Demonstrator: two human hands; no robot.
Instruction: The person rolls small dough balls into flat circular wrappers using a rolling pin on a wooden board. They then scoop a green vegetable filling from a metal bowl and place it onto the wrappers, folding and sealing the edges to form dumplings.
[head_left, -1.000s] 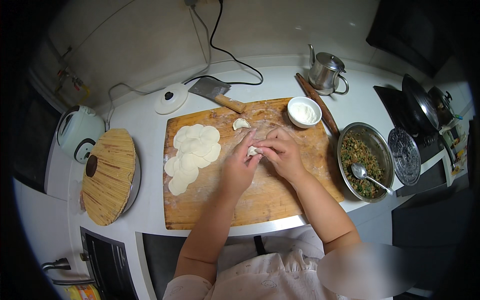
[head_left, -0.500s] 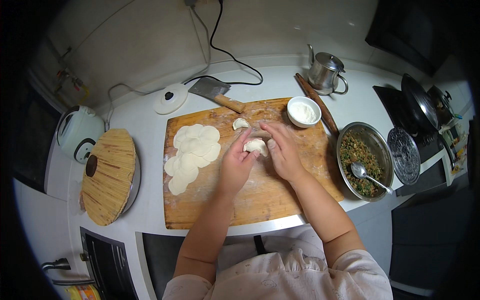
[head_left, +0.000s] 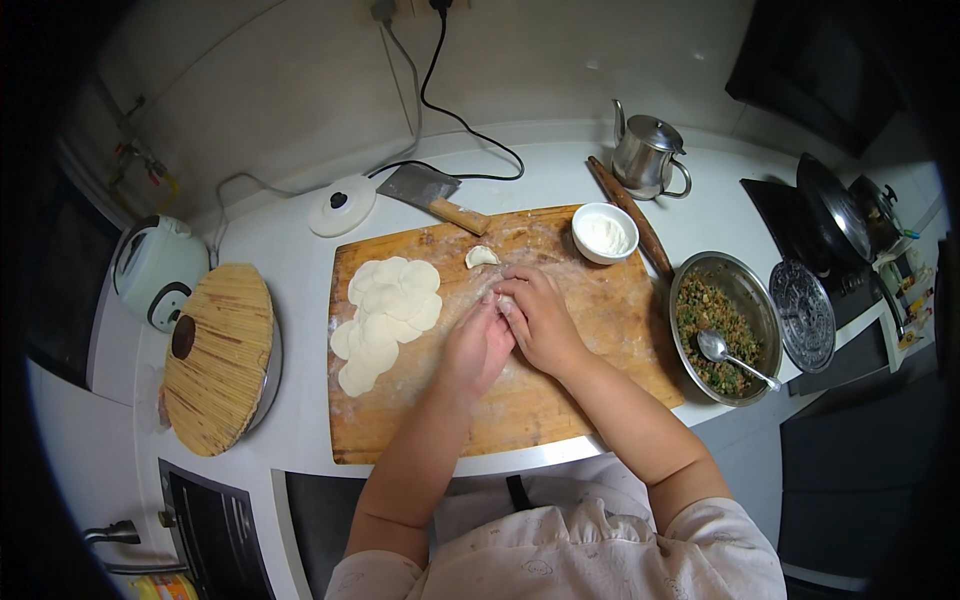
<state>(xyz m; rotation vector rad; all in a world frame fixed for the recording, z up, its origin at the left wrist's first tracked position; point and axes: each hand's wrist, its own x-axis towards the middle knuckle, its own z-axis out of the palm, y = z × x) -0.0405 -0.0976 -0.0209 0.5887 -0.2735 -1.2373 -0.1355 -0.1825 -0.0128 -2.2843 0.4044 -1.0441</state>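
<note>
Over the middle of the wooden board, my left hand and right hand are pressed together around a dumpling. Only a small pale bit of it shows between my fingers; the rest is hidden. Just beyond my fingertips a folded dumpling lies on the floury wood. To the left, several round dough wrappers overlap in a spread pile. A steel bowl of chopped green and brown filling stands at the right, a spoon resting in it.
A white bowl of flour is on the board's far right corner, beside a rolling pin. Behind stand a metal kettle, a cleaver and a white lid. A straw-coloured round cover and a rice cooker are left.
My hands have come together and closed around the dumpling, which was plainly visible between them before. My right hand has shifted left over it.
</note>
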